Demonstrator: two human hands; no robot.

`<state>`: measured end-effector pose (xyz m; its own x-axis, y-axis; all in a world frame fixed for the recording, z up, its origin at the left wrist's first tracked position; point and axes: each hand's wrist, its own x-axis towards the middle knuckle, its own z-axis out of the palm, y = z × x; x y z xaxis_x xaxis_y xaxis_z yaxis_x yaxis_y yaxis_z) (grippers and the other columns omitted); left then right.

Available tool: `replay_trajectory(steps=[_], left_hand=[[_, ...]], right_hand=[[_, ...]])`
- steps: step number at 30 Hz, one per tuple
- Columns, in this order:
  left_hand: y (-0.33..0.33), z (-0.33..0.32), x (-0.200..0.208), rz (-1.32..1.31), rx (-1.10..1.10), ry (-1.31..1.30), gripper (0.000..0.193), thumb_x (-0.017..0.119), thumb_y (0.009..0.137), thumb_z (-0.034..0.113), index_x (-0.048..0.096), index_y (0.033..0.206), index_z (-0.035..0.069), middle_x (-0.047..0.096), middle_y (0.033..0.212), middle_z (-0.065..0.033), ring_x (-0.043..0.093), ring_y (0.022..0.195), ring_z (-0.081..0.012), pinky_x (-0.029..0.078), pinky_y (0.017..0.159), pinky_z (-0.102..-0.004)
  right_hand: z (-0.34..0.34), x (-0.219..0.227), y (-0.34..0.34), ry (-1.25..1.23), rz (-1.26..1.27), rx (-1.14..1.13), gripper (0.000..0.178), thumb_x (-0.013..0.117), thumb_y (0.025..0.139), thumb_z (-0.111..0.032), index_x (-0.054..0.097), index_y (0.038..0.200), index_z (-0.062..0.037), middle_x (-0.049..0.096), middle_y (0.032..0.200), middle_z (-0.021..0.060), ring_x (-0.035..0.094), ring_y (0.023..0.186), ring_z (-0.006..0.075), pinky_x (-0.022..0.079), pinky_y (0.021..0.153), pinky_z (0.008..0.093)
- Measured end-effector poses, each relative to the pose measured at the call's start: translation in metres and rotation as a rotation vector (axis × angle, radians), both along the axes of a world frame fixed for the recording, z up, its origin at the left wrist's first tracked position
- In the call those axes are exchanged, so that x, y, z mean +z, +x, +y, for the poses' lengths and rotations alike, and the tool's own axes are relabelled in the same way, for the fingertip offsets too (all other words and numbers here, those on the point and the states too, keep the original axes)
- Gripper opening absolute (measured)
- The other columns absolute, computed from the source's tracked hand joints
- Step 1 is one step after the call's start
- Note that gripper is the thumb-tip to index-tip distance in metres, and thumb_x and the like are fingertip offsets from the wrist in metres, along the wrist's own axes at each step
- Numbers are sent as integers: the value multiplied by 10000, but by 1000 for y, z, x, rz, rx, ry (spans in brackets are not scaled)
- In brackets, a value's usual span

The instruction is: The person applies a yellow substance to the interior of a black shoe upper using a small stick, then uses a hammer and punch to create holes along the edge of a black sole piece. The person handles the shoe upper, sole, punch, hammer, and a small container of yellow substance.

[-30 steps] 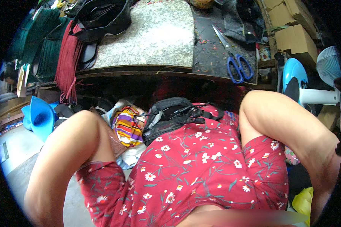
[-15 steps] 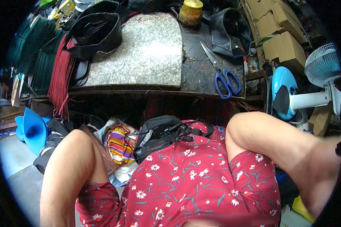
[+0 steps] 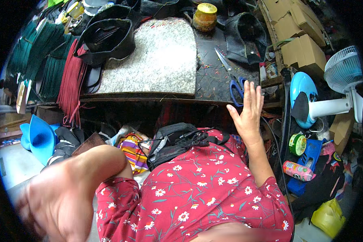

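Note:
My right hand (image 3: 248, 111) is raised before the front edge of the black work table, palm showing, thumb and fingers apart, with nothing in it. Its fingertips overlap the blue handles of a pair of scissors (image 3: 229, 71) lying on the table; whether they touch cannot be told. At the lower left, close to the camera, my left hand (image 3: 54, 201) is smeared by motion and its fingers are unclear. A speckled grey-white board (image 3: 153, 60) lies on the table. A black bag-like piece (image 3: 107, 40) overlaps the board's left corner.
Bundles of red cords (image 3: 71, 86) and dark green cords (image 3: 50, 60) hang at the left. A yellow-lidded jar (image 3: 205, 18) and another black piece (image 3: 246, 38) stand at the back. Right are a fan (image 3: 343, 66), boxes (image 3: 304, 52) and a pink bottle (image 3: 298, 171). A black bag (image 3: 173, 141) covers my lap.
My right arm has swung down and inward from the right edge, bringing the open hand into view. The left forearm has folded up, and its blurred hand now shows at the lower left.

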<state>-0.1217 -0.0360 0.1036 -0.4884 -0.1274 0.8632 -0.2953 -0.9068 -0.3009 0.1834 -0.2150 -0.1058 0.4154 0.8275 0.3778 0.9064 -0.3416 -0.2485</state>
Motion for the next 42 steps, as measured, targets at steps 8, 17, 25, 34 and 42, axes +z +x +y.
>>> replay_trajectory(steps=[8, 17, 25, 34, 42], left_hand=[[77, 21, -127, 1132, 577, -498, 268, 691, 811, 151, 648, 1067, 88, 620, 1139, -151, 581, 1054, -342, 478, 930, -443], [106, 45, -181, 1416, 543, -493, 226, 719, 817, 169, 656, 1012, 73, 621, 1086, -123, 562, 1060, -334, 485, 893, -427], [120, 50, -210, 1274, 581, -617, 251, 703, 828, 165, 644, 1037, 38, 642, 1051, -125, 595, 974, -336, 490, 854, -413], [119, 50, -211, 1277, 557, -609, 169, 698, 816, 119, 642, 954, 39, 641, 995, -113, 602, 933, -313, 509, 813, -392], [122, 52, -205, 1330, 500, -689, 166, 686, 837, 150, 644, 965, 52, 629, 961, -113, 599, 913, -315, 501, 778, -396]], right_hand=[[-4, -4, 9, 25, 53, -26, 841, 735, 795, -310, 327, 1500, -103, 335, 1481, 277, 368, 1307, 436, 286, 1098, 526], [4, 8, 12, 96, 111, 4, 953, 820, 668, -254, 352, 1480, -79, 449, 1384, 214, 437, 1244, 387, 321, 1077, 487], [14, 20, 16, 326, 377, -24, 853, 771, 591, -122, 447, 1376, -53, 522, 1214, 178, 473, 1154, 366, 371, 1028, 469], [57, 12, 34, 248, -2, -37, 784, 783, 612, -116, 485, 1337, -82, 484, 1319, 188, 443, 1215, 382, 343, 1062, 478], [57, 10, 23, 131, 39, -107, 848, 819, 656, -184, 441, 1414, -167, 421, 1424, 182, 413, 1276, 384, 304, 1082, 508]])
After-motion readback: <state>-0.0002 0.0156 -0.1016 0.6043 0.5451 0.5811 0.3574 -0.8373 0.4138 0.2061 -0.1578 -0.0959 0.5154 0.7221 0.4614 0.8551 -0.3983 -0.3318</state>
